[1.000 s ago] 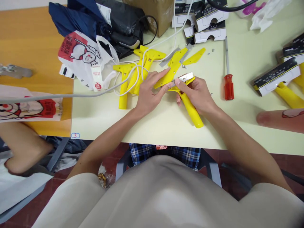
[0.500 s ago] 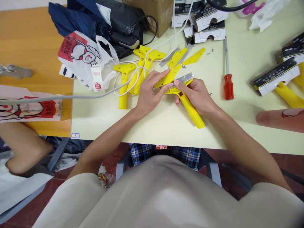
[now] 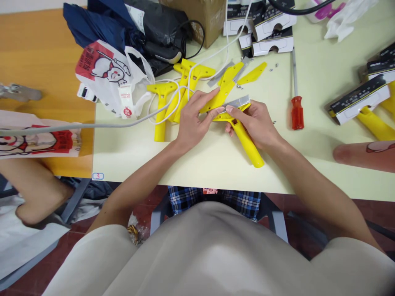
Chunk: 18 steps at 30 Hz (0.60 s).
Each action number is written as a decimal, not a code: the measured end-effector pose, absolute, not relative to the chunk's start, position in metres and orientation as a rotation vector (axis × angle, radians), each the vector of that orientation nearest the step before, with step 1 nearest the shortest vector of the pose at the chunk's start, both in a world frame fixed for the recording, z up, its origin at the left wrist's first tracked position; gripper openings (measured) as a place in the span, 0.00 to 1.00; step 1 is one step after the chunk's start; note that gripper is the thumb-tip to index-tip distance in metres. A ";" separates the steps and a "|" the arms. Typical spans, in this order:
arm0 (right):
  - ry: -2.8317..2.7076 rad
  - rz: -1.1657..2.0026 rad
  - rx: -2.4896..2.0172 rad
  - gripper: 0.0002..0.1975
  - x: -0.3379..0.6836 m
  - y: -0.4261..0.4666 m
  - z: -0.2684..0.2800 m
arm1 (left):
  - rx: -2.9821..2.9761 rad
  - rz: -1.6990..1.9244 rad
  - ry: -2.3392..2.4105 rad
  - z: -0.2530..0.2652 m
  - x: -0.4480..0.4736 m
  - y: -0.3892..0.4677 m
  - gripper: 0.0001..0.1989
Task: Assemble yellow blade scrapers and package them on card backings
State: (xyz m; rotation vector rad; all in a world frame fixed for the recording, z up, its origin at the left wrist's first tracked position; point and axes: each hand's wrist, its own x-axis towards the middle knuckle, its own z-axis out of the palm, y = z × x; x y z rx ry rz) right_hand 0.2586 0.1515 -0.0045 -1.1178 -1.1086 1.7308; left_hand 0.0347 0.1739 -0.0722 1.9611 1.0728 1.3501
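Observation:
My right hand (image 3: 259,123) is wrapped round the head of a yellow scraper (image 3: 248,146), whose handle slants down toward the table's front edge. A flat metal blade (image 3: 242,101) lies along the scraper's head under my right thumb. From the other side, my left hand (image 3: 193,119) pinches the head's left end, thumb on the blade, the fingers beneath partly hidden. Its index finger stretches along a yellow cover plate (image 3: 219,98) just behind the blade. Further back are another yellow plate (image 3: 253,74), a loose blade (image 3: 241,69) and small screws (image 3: 239,86).
Several yellow scraper handles (image 3: 159,111) lie at left under a white cable (image 3: 135,122). A red screwdriver (image 3: 297,113) lies to the right, near boxed scrapers (image 3: 359,100). Behind are cartons (image 3: 273,45) and a plastic bag (image 3: 106,74). Another person's arm (image 3: 37,185) shows at far left.
The scraper's handle end has swung very slightly left and toward me. The cover plate by my left index finger has shifted a little. Both hands keep their hold.

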 end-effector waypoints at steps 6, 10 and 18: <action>-1.057 1.717 -1.126 0.32 0.259 0.152 -0.003 | 2.120 1.464 0.994 -0.072 0.037 0.178 0.34; -1.002 1.759 -1.122 0.32 0.258 0.153 -0.002 | 2.216 1.502 0.914 -0.073 0.037 0.180 0.37; -0.907 1.836 -1.101 0.23 0.259 0.154 -0.005 | 2.013 1.180 1.064 -0.055 0.040 0.171 0.29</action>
